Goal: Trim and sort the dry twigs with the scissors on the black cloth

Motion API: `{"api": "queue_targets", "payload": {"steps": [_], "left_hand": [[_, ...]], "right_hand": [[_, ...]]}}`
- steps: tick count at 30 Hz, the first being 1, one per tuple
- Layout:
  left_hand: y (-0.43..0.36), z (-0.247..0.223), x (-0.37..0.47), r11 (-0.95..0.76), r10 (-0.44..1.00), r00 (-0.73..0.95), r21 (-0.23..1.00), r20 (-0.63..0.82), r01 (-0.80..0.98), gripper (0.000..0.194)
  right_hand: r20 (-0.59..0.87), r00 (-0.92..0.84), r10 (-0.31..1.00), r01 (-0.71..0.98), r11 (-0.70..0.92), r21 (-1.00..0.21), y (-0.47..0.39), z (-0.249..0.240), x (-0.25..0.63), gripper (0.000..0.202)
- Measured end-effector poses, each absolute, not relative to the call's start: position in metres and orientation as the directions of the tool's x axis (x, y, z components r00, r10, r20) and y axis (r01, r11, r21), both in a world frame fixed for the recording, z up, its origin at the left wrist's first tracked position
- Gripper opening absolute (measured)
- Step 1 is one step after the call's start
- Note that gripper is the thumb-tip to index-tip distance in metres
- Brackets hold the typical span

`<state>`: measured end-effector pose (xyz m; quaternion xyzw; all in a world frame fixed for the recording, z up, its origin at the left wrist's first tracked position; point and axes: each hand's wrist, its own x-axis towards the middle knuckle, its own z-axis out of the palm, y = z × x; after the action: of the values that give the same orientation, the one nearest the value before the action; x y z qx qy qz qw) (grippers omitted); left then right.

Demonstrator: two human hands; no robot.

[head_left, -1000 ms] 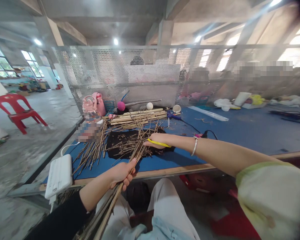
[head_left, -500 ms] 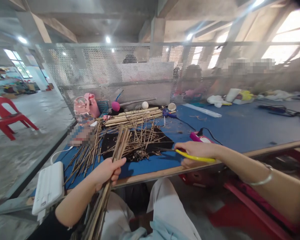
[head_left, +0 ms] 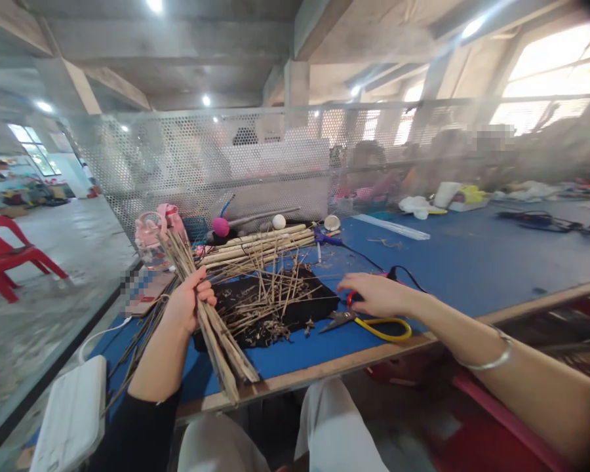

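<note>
Head camera view: a bundle of dry brown stems (head_left: 222, 341) is gripped in the left hand (head_left: 194, 301), whose fingers are clamped around its middle; the bundle is tilted, its upper tips seen in front of a pink water bottle (head_left: 147, 231) and its lower ends over the wooden front edge of the blue tabletop (head_left: 472, 255). The right hand (head_left: 376, 295) is held at the scissors (head_left: 341, 320), with thumb and fingers apart; whether the red part of the handle is being touched cannot be told. The scissors are laid on the tabletop, their blades pointed leftward and their yellow loop turned toward the front edge. Between the two hands, loose twigs (head_left: 275, 282) are scattered in a heap over a black cloth (head_left: 319, 300). Behind the cloth, pale sticks (head_left: 255, 246) are laid side by side, with a blue glue gun (head_left: 327, 238) placed at their right end. A magenta ball (head_left: 221, 227) and a white ball (head_left: 278, 221) are seen beyond the sticks, before a perforated metal screen (head_left: 167, 151).
</note>
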<state>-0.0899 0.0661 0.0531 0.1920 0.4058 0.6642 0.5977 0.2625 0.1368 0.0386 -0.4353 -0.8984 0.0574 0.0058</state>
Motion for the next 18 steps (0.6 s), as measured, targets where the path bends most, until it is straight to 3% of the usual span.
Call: {"api": "queue_targets", "payload": {"steps": [2,4,6,9,12,18], "left_hand": [[0.082,0.052,-0.088,0.038,0.954,-0.189,0.721,-0.232,-0.692,0.026],[0.095,0.049,-0.085,0.053,0.961,-0.148,0.681,-0.234,-0.731,0.027],[0.105,0.044,-0.082,0.081,0.963,-0.113,0.662,-0.245,-0.745,0.027],[0.113,0.030,-0.079,0.117,0.957,-0.089,0.648,-0.277,-0.753,0.027],[0.114,0.018,-0.077,0.141,0.945,-0.084,0.624,-0.317,-0.769,0.027],[0.112,0.007,-0.064,0.150,0.931,-0.096,0.608,-0.353,-0.780,0.025]], "right_hand": [[0.048,-0.586,0.809,0.789,0.583,-0.193,0.145,0.044,0.222,0.040],[0.090,-0.434,0.897,0.859,0.441,-0.260,0.157,0.042,0.177,0.062],[0.036,-0.251,0.967,0.933,0.252,-0.258,0.173,0.032,0.140,0.090],[-0.078,-0.085,0.993,0.963,0.062,-0.262,0.198,0.012,0.109,0.109],[-0.101,-0.054,0.993,0.964,0.026,-0.263,0.214,-0.002,0.100,0.110],[0.027,-0.084,0.996,0.944,0.088,-0.318,0.214,-0.004,0.090,0.097]]}}
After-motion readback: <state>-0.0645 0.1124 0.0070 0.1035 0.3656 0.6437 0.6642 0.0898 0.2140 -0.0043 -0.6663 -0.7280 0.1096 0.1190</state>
